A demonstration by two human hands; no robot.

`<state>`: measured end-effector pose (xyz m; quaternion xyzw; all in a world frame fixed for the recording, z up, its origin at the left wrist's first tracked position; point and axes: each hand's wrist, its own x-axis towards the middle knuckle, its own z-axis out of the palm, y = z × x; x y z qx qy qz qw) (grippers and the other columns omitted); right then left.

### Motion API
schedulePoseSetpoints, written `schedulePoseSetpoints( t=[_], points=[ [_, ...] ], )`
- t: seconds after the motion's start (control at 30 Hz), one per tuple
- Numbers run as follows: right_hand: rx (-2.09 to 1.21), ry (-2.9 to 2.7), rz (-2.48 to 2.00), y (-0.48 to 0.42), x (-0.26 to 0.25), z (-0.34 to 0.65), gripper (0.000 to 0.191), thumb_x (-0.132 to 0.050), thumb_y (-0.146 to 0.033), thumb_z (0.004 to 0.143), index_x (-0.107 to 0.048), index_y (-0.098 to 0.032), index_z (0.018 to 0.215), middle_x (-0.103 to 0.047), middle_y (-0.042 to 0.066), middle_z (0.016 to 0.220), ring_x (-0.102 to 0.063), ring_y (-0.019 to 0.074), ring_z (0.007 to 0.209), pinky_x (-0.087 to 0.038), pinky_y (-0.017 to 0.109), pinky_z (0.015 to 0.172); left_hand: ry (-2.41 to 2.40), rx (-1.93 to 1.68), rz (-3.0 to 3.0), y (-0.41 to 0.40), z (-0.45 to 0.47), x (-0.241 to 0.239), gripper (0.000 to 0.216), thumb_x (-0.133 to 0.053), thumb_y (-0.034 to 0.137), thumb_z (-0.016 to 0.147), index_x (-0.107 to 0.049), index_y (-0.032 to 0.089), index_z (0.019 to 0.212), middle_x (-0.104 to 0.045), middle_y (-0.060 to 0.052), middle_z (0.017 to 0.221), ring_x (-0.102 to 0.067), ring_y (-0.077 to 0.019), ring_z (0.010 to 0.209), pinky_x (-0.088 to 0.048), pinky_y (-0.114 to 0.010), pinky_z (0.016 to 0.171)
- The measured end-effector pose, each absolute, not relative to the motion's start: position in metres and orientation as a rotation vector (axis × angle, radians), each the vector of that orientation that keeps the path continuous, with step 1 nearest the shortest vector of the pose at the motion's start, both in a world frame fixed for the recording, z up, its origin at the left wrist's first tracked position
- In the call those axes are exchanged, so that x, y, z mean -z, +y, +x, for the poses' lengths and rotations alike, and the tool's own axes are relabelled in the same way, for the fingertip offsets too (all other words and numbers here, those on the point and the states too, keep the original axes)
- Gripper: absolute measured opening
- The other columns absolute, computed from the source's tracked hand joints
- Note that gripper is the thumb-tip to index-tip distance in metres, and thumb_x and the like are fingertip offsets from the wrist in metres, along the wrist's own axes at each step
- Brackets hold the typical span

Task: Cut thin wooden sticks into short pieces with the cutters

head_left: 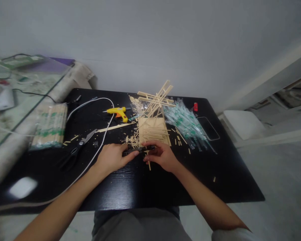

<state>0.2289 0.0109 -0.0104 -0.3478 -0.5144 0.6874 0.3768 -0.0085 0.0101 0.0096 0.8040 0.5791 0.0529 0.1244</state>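
My left hand [112,158] lies on the black table [225,180] with its fingers curled around the left end of a small dark tool [137,150]. My right hand [160,155] pinches the tool's right end, and a thin wooden stick [148,164] pokes down below its fingers. Just beyond the hands lies a flat panel of glued wooden sticks [153,130] with a slanted stick frame [157,98] rising from it. Short stick offcuts [131,139] are scattered beside the panel.
A yellow glue gun [118,112] with a white cord [100,147] lies behind the panel. Black scissors [77,149] and a wrapped bundle of sticks [50,125] lie at left. Clear stick wrappers [188,124], a red lighter [195,106] and a dark phone [208,128] lie at right.
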Motion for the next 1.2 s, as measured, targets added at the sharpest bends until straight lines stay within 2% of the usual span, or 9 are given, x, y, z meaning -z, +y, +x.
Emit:
schedulePoseSetpoints(
  t=[0.27, 0.4, 0.47, 0.63, 0.77, 0.9, 1.0, 1.1, 1.2],
  points=[
    [-1.613, -1.280, -0.966, 0.023, 0.009, 0.234, 0.052, -0.086, -0.026, 0.074, -0.066, -0.024, 0.122, -0.075, 0.000, 0.080, -0.073, 0.0165, 0.068, -0.063, 0.029, 0.065, 1.812, -0.122, 2.272, 0.022, -0.020, -0.014, 0.070, -0.031, 0.077, 0.091, -0.066, 0.020, 0.067, -0.068, -0.009, 0.065, -0.065, -0.0261, 0.065, -0.034, -0.031, 0.058],
    [-1.448, -1.352, -1.070, 0.027, 0.008, 0.234, 0.047, -0.084, -0.026, 0.074, -0.068, -0.024, 0.119, -0.074, 0.007, 0.116, -0.073, 0.0163, 0.075, -0.063, 0.029, 0.064, 1.796, -0.440, 1.968, 0.031, -0.029, -0.011, 0.068, -0.032, 0.072, 0.094, -0.056, 0.020, 0.058, -0.057, -0.002, 0.055, -0.056, -0.0186, 0.057, -0.030, -0.029, 0.058],
    [-1.389, -1.518, -1.139, 0.026, 0.007, 0.229, 0.041, -0.079, -0.023, 0.079, -0.069, -0.025, 0.118, -0.072, 0.007, 0.122, -0.074, 0.0168, 0.076, -0.063, 0.030, 0.064, 1.728, -0.642, 1.769, 0.034, -0.031, -0.007, 0.068, -0.029, 0.070, 0.096, -0.049, 0.020, 0.053, -0.051, 0.000, 0.050, -0.050, -0.0156, 0.054, -0.029, -0.028, 0.058],
    [-1.089, -2.009, -1.165, 0.025, 0.002, 0.205, 0.042, -0.064, -0.004, 0.084, -0.071, -0.026, 0.119, -0.069, 0.005, 0.130, -0.068, 0.0230, 0.115, -0.059, 0.039, 0.091, 1.617, -0.909, 1.538, 0.035, -0.032, -0.003, 0.068, -0.029, 0.067, 0.098, -0.047, 0.020, 0.052, -0.046, 0.002, 0.049, -0.044, -0.0131, 0.053, -0.029, -0.029, 0.058],
    [-0.973, -2.193, -1.154, 0.027, -0.002, 0.191, 0.047, -0.064, 0.002, 0.081, -0.071, -0.025, 0.119, -0.070, 0.007, 0.130, -0.067, 0.0243, 0.118, -0.054, 0.045, 0.101, 1.606, -0.909, 1.515, 0.037, -0.032, -0.002, 0.066, -0.032, 0.067, 0.097, -0.049, 0.019, 0.055, -0.046, 0.003, 0.050, -0.045, -0.0128, 0.054, -0.030, -0.028, 0.057],
    [-0.962, -2.164, -1.183, 0.028, -0.006, 0.192, 0.047, -0.065, 0.000, 0.082, -0.069, -0.025, 0.121, -0.071, 0.008, 0.128, -0.071, 0.0228, 0.109, -0.058, 0.040, 0.093, 1.562, -0.877, 1.393, 0.038, -0.031, 0.002, 0.067, -0.032, 0.071, 0.095, -0.054, 0.020, 0.059, -0.047, 0.003, 0.048, -0.044, -0.0130, 0.049, -0.030, -0.027, 0.052],
    [-1.017, -2.005, -1.307, 0.025, -0.009, 0.204, 0.045, -0.067, -0.006, 0.084, -0.067, -0.025, 0.124, -0.075, 0.006, 0.112, -0.074, 0.0170, 0.082, -0.061, 0.034, 0.081, 1.533, -0.880, 1.336, 0.037, -0.028, 0.007, 0.066, -0.034, 0.074, 0.093, -0.055, 0.020, 0.062, -0.045, 0.004, 0.047, -0.042, -0.0123, 0.046, -0.029, -0.026, 0.047],
    [-0.979, -1.870, -1.415, 0.020, -0.012, 0.221, 0.039, -0.071, -0.013, 0.084, -0.068, -0.022, 0.121, -0.076, 0.003, 0.088, -0.074, 0.0183, 0.080, -0.061, 0.033, 0.078, 1.487, -0.908, 1.290, 0.036, -0.025, 0.011, 0.066, -0.035, 0.075, 0.092, -0.055, 0.019, 0.062, -0.045, 0.004, 0.046, -0.041, -0.0112, 0.043, -0.029, -0.025, 0.045],
    [-0.879, -1.855, -1.486, 0.011, -0.012, 0.236, 0.028, -0.071, -0.018, 0.084, -0.071, -0.023, 0.111, -0.076, 0.001, 0.084, -0.074, 0.0190, 0.079, -0.060, 0.035, 0.080, 1.457, -0.941, 1.233, 0.035, -0.022, 0.010, 0.066, -0.036, 0.076, 0.091, -0.056, 0.019, 0.064, -0.045, 0.004, 0.047, -0.041, -0.0105, 0.042, -0.030, -0.025, 0.044]
  ],
)
